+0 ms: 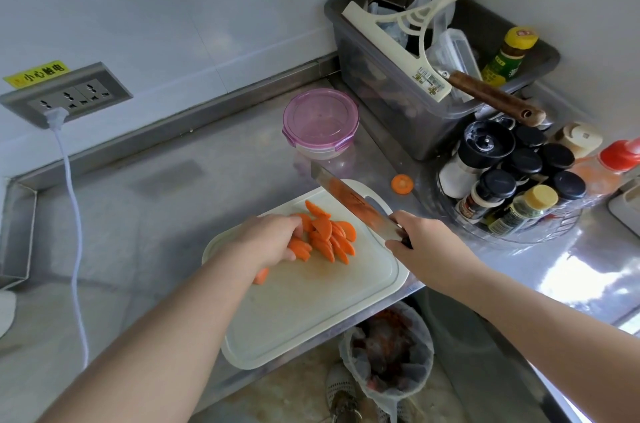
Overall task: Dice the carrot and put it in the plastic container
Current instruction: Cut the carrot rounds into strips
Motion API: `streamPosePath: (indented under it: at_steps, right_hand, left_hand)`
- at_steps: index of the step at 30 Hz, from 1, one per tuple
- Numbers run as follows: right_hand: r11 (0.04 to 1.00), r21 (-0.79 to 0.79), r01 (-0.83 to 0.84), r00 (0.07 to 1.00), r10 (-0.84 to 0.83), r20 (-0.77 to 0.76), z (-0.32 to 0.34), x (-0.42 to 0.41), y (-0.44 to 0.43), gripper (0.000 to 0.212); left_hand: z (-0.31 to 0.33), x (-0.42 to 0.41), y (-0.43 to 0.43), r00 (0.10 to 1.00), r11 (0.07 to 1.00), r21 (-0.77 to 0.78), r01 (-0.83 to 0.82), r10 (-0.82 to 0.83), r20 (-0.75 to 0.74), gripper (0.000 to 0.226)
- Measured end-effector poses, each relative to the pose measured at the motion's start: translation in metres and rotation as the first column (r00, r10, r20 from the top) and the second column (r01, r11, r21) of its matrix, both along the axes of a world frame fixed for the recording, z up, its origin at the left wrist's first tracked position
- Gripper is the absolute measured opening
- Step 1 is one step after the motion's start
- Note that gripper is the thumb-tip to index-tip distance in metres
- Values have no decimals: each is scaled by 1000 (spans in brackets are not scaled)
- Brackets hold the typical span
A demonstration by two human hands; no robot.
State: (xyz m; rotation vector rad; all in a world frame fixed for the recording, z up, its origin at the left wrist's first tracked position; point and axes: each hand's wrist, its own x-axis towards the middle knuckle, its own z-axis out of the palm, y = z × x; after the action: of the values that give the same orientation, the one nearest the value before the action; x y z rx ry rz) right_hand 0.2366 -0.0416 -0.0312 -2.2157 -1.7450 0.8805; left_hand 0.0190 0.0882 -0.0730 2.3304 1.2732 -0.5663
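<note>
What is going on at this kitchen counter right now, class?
A person is cutting up a carrot on a white cutting board. The left hand gathers a pile of half-round carrot slices, while the right hand holds a knife lifted above the board. The slices are not yet diced. The plastic container stands behind the board with its pink lid on, and one round carrot piece lies apart on the steel counter.

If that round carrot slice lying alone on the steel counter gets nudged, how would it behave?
The round carrot slice lies flat, so it would probably slide rather than roll. The counter looks smooth and glossy, so it may skid easily. It looks thin, probably light, and awkward to pinch up.
</note>
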Motion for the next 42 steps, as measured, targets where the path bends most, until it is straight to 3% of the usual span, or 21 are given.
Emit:
streamPosePath:
  at_steps: [5,10,12,14,16,18,21,25,30,35,42]
  right_hand:
    - [1000,-15,-16,1000,16,-10,2,-3,2,8]
    - [999,-15,-32,999,32,-1,5,-9,2,17]
    - [999,-5,-47,999,47,-5,5,-11,1,15]
    - [998,4,-61,998,61,-19,5,-16,-1,12]
    - [997,2,-75,997,75,-36,3,-22,-4,13]
    - [996,-28,-85,994,83,-67,-2,-31,-9,23]
    - [987,-101,-124,991,118,-70,-13,-44,-16,26]
    - [973,-158,-167,985,159,-64,-25,-57,-25,12]
    - [967,-158,-202,979,194,-60,-28,-71,-32,9]
    - [963,-141,-231,973,229,-31,-33,-77,-36,23]
    - [948,-111,-298,954,300,2,-38,-83,-35,28]
  left_hand:
    - [12,4,-9,985,970,171,170,-161,-67,32]
    - [13,5,-24,976,962,161,219,-213,-49,26]
    - [12,3,-34,992,982,146,123,-125,3,16]
    - [5,-4,-46,981,988,42,-151,144,128,18]
    - [-3,-10,-59,845,875,-194,-445,481,234,26]
    - [-7,-9,-77,657,691,-388,-609,714,241,24]
    - [-12,-3,-97,419,529,-410,-743,846,331,24]
    - [-11,-5,-111,497,612,-201,-765,759,420,26]
    - [-13,-9,-114,369,522,-313,-793,822,433,3]
    - [-7,7,-117,416,565,-246,-787,782,464,25]
    - [-10,13,-118,319,487,-343,-803,838,443,26]
